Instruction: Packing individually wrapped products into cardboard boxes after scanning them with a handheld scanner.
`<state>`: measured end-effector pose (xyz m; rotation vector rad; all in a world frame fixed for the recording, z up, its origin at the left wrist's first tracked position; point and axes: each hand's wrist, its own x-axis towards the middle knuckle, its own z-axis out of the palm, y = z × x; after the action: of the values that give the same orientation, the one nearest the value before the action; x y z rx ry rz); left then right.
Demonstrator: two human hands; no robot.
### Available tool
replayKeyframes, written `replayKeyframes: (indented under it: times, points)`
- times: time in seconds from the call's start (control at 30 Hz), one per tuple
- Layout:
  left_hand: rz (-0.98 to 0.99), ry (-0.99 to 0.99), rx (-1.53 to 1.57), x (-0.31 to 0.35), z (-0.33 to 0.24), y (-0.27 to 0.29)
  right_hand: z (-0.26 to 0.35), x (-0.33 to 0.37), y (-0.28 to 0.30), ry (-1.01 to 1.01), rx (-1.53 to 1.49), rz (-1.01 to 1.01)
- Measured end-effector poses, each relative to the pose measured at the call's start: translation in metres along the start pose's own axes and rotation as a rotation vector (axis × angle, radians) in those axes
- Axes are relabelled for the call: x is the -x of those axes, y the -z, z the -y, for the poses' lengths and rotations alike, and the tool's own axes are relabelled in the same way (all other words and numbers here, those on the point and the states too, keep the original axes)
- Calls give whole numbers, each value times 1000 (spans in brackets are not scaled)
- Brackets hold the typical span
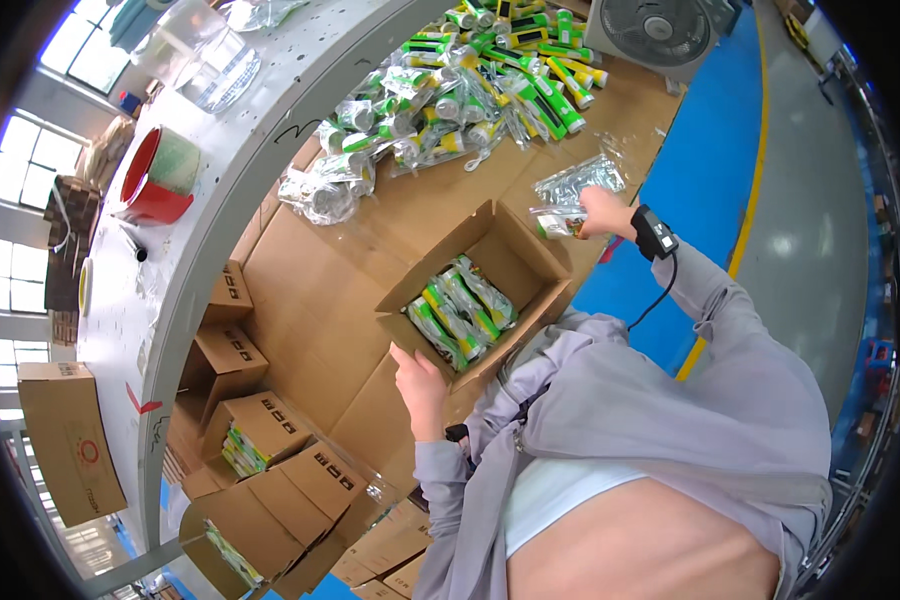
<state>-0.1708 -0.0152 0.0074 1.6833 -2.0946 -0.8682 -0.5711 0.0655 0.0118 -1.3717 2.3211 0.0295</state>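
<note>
An open cardboard box stands tilted close to my body, with several green and yellow tubes in clear wrap lying side by side in it. My left hand grips the box at its near left corner; some of its fingers are hidden. Off the box's right side, my right hand is closed on a clear plastic packet with some colour at its lower end. Just beyond that hand lies a stack of flat clear plastic packets on the cardboard sheet.
A heap of green, yellow and white tubes covers the far part of the cardboard-topped table. A fan stands at the far right. On the left, a grey shelf carries a red cup. Open boxes stand lower left.
</note>
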Motion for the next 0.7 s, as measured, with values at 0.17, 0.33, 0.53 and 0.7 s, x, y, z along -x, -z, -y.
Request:
replayKeyframes:
  times: [0.17,0.33,0.53,0.7]
  points:
    - [22,-50,23,-1,4,1,9,53,55,-86,-155,-429]
    - [28,9,18,-3,5,2,95,129,137,38,-534,-481]
    - [52,-41,-45,-6,10,-2,155,90,82,443,74,-130]
    - [55,-60,-38,-4,11,-1,158,31,-2,341,158,-258]
